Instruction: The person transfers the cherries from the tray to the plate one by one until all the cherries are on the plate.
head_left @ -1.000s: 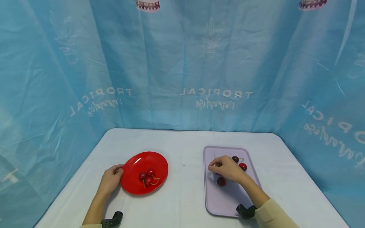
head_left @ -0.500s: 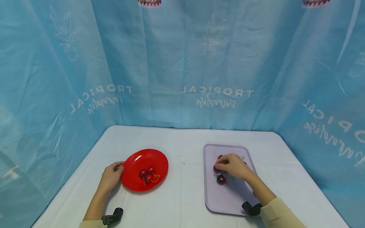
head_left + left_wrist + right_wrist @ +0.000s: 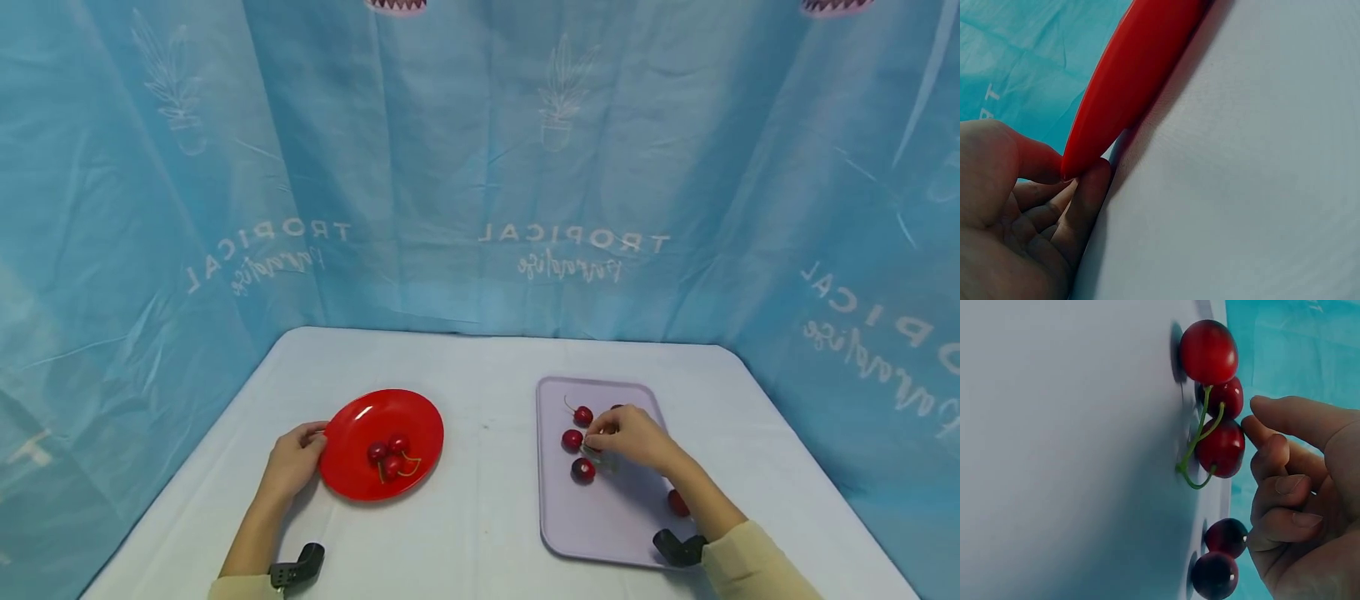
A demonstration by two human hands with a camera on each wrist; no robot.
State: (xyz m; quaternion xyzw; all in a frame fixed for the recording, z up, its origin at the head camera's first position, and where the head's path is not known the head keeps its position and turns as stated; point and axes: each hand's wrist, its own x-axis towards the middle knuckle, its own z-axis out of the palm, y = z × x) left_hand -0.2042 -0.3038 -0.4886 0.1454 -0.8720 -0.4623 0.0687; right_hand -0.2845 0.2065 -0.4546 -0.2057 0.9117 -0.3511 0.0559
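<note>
My left hand pinches the near-left rim of a red plate. In the left wrist view the plate is tilted above the white cloth, its edge between thumb and finger. Several cherries with green stems sit on it. My right hand hovers over a lilac tray, fingers bent, thumb and index fingertip slightly apart with nothing seen between them. Beside its fingertips, in the right wrist view, is a stemmed cherry. Dark cherries lie left of the hand; others are partly hidden behind it.
A white-clothed table spreads between plate and tray. Another cherry lies by my right forearm. Blue printed curtains stand around the table's back and sides. Each wrist wears a black camera.
My right hand has moved rightward across the tray, uncovering cherries on its left side and covering some on the right. The left hand keeps its hold on the plate.
</note>
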